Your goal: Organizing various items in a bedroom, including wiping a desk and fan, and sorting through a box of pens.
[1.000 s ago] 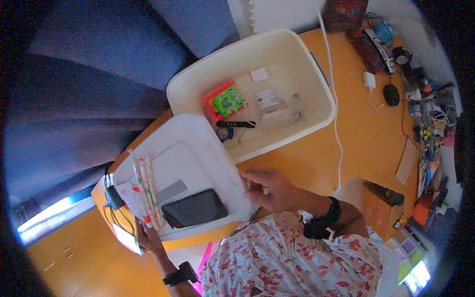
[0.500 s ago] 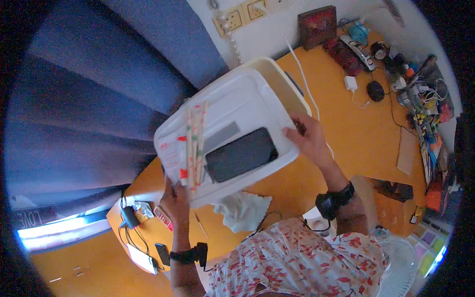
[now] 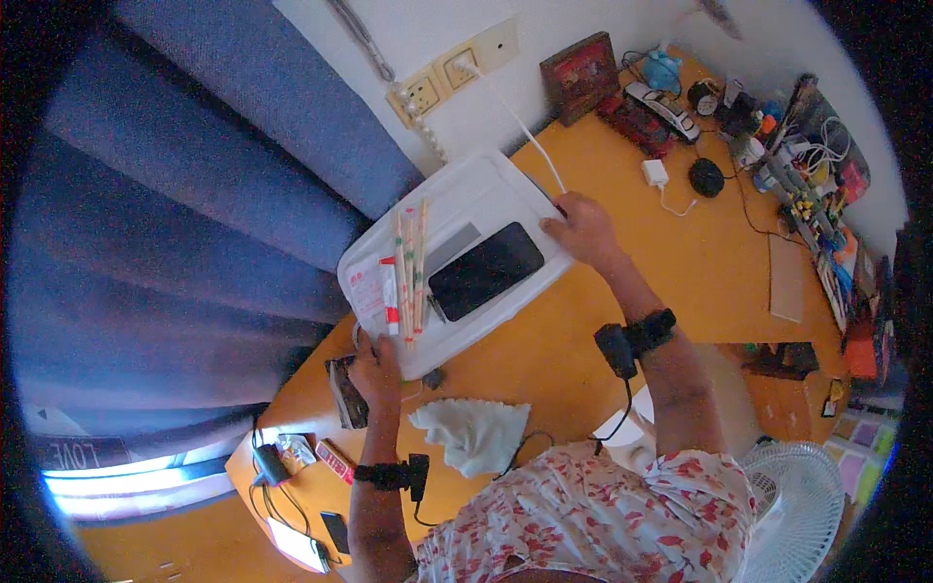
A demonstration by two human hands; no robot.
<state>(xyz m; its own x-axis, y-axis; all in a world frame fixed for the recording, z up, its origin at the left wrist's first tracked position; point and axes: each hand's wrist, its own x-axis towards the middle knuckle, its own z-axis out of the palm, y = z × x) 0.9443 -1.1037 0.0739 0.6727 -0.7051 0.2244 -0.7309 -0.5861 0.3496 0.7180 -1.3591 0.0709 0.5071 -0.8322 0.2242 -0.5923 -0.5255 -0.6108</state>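
Note:
A white plastic storage box (image 3: 520,309) sits at the back of the desk, against the curtain and wall. On its lid lie a black smartphone (image 3: 486,271), several thin wooden sticks (image 3: 409,277) with red and green marks, a grey flat strip (image 3: 453,245), a white packet with red print (image 3: 368,291) and a small red-and-white tube (image 3: 391,297). My left hand (image 3: 377,372) grips the box's near left corner, its fingertips partly hidden. At the right end, my right hand (image 3: 586,231) is closed round the rim, thumb on top.
A white cloth (image 3: 473,434) lies nearest me on the desk (image 3: 622,291). Left of it are a dark flat object (image 3: 347,394), a red-and-white pack (image 3: 335,462) and cables. A white cord (image 3: 525,131) hangs from the socket behind the box. Model cars (image 3: 663,112) and clutter line the right side.
The box has moved away from me and down toward the wall, both hands still on it. Its cream side, seen before, is now out of sight. The dark flat object beside my left hand has come into view.

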